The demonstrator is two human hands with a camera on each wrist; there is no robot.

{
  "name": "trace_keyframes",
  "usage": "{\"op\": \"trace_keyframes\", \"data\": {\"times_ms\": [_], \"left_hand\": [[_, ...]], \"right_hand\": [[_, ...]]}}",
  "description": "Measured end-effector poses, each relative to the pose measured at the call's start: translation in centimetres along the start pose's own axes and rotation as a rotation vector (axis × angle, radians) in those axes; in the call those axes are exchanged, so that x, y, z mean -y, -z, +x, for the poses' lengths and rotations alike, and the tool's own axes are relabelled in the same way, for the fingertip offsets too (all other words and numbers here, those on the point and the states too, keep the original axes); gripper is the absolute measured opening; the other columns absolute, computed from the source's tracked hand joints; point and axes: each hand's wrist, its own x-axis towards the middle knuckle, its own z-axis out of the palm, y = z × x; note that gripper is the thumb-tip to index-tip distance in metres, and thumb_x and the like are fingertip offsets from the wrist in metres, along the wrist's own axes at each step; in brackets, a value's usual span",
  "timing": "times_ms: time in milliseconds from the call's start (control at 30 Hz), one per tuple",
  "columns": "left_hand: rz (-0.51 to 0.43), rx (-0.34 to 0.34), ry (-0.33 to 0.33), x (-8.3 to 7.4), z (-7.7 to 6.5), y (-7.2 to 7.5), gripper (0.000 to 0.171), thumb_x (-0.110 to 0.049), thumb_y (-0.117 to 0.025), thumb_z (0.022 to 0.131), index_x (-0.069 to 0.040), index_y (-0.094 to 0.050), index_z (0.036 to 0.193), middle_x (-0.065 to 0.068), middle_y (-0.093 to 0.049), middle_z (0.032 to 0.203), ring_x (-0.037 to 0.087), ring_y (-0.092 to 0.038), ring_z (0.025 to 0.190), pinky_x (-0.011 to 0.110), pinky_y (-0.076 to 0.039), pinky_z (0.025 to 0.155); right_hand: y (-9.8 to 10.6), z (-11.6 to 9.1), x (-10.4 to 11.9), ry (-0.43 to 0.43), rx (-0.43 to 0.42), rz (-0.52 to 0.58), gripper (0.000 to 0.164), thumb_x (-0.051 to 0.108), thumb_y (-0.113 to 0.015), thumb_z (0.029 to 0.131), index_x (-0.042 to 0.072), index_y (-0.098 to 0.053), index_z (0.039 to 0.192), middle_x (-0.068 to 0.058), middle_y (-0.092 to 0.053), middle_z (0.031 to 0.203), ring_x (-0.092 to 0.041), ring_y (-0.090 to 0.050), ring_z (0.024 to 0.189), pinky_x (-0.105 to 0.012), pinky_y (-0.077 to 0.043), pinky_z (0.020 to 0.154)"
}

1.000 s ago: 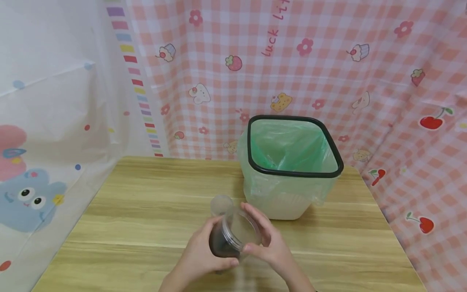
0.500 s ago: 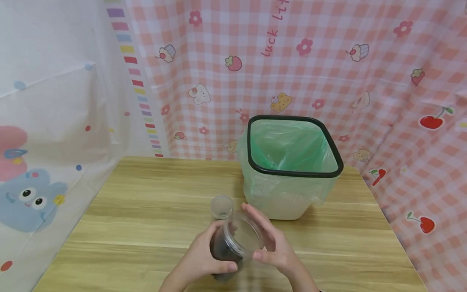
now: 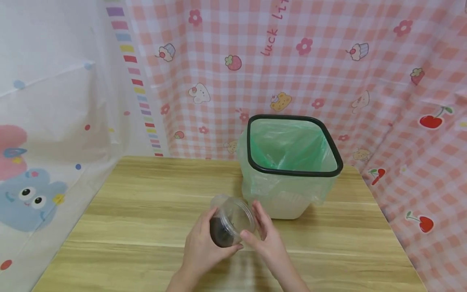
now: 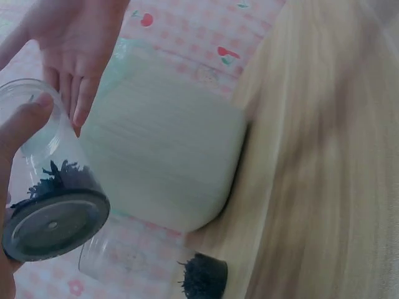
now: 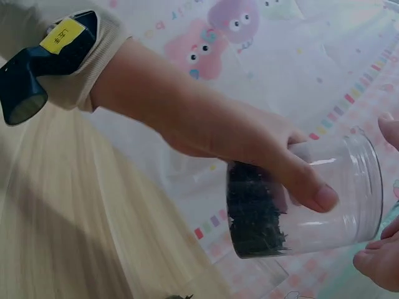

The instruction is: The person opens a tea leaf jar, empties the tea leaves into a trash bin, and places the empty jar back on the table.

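Left hand (image 3: pixel 204 245) grips tilted clear jar (image 5: pixel 312 233) holding dark shreds (image 5: pixel 252 215); right hand (image 3: pixel 268 241), gripping nothing, by its mouth.
Jar likely light, stiff, slick; best held mid-body. Second jar (image 4: pixel 118 255) just beyond the grip, bag-lined bin (image 3: pixel 295 173) farther off.

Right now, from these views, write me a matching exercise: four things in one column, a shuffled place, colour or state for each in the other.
Things
1. tilted jar
2. other jar
3. bin liner
4. bin rim

Matches
A. black
B. held in the left grip
C. see-through green
D. standing on the table

Pairs: 1-B, 2-D, 3-C, 4-A
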Motion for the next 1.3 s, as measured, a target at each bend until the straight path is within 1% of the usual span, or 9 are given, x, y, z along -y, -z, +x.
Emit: {"op": "trace_keyframes", "data": {"times_ms": [100,233,533,667,767,867,1000,1100,1300], "left_hand": [[0.047,-0.069,-0.100,0.3,-0.2,-0.4,0.097,-0.061,-0.080,0.054,0.002,-0.050,0.123,0.014,-0.060,0.113,0.026,-0.060,0.099,0.039,-0.052,0.080],[0.059,-0.060,-0.139,0.3,-0.4,-0.5,0.096,-0.062,-0.077,0.058,0.004,-0.050,0.123,0.014,-0.060,0.114,0.028,-0.059,0.103,0.040,-0.048,0.086],[-0.125,0.216,0.114,-0.6,-0.5,1.5,0.099,-0.052,-0.087,0.047,-0.011,-0.048,0.128,0.003,-0.060,0.115,0.016,-0.059,0.100,0.038,-0.052,0.078],[-0.260,0.324,0.204,-0.6,-0.5,2.1,0.098,-0.052,-0.087,0.049,-0.018,-0.047,0.132,-0.004,-0.058,0.119,0.014,-0.057,0.102,0.038,-0.050,0.082],[-0.370,0.407,0.257,-0.4,-0.6,2.5,0.095,-0.047,-0.088,0.052,-0.023,-0.045,0.133,-0.007,-0.058,0.119,0.013,-0.057,0.102,0.037,-0.049,0.082],[-0.465,0.466,0.236,0.0,-0.5,2.7,0.091,-0.038,-0.089,0.054,-0.023,-0.044,0.132,-0.005,-0.060,0.117,0.013,-0.057,0.101,0.034,-0.048,0.082],[-0.576,0.493,0.138,0.6,-0.5,2.8,0.088,-0.033,-0.089,0.058,-0.021,-0.044,0.132,-0.002,-0.061,0.116,0.013,-0.057,0.102,0.032,-0.048,0.083],[-0.606,0.489,0.122,0.7,-0.5,2.7,0.087,-0.031,-0.088,0.059,-0.020,-0.043,0.133,-0.001,-0.061,0.116,0.013,-0.057,0.102,0.032,-0.048,0.084],[-0.466,0.412,0.295,0.0,-0.7,2.6,0.091,-0.031,-0.090,0.056,-0.017,-0.043,0.133,0.000,-0.059,0.120,0.020,-0.056,0.105,0.039,-0.048,0.084]], "right_hand": [[-0.6,0.1,-0.1,-0.049,-0.030,-0.037,0.082,0.017,-0.070,0.084,0.000,-0.021,0.146,-0.017,-0.023,0.151,-0.029,-0.020,0.138,-0.040,-0.018,0.110],[-0.9,0.2,-0.4,-0.054,-0.042,-0.078,0.084,0.020,-0.074,0.080,0.003,-0.025,0.146,-0.012,-0.027,0.150,-0.027,-0.019,0.139,-0.042,-0.018,0.110],[0.9,0.0,-0.9,0.145,0.182,0.025,0.080,0.006,-0.070,0.082,0.002,-0.022,0.146,-0.016,-0.028,0.149,-0.017,-0.023,0.138,-0.014,-0.024,0.104],[1.5,0.0,-1.3,0.245,0.280,0.071,0.080,0.001,-0.069,0.081,0.002,-0.021,0.146,-0.020,-0.029,0.148,-0.008,-0.027,0.136,-0.016,-0.025,0.105],[1.8,0.1,-1.6,0.312,0.345,0.126,0.081,-0.003,-0.069,0.080,-0.001,-0.021,0.145,-0.024,-0.028,0.146,-0.012,-0.028,0.136,-0.019,-0.025,0.107],[1.9,0.1,-1.7,0.345,0.410,0.185,0.080,-0.003,-0.067,0.081,-0.003,-0.019,0.145,-0.026,-0.026,0.147,-0.016,-0.025,0.138,-0.021,-0.023,0.108],[2.1,0.1,-1.6,0.380,0.469,0.208,0.079,0.001,-0.066,0.083,-0.004,-0.018,0.145,-0.023,-0.026,0.148,-0.020,-0.023,0.139,-0.022,-0.021,0.109],[2.1,0.2,-1.6,0.380,0.471,0.189,0.080,0.007,-0.067,0.084,-0.002,-0.017,0.146,-0.021,-0.024,0.150,-0.021,-0.021,0.139,-0.022,-0.020,0.110],[1.9,0.2,-1.4,0.334,0.366,0.136,0.081,0.024,-0.065,0.088,0.003,-0.015,0.148,-0.024,-0.013,0.152,-0.015,-0.016,0.140,-0.019,-0.016,0.110]]}}
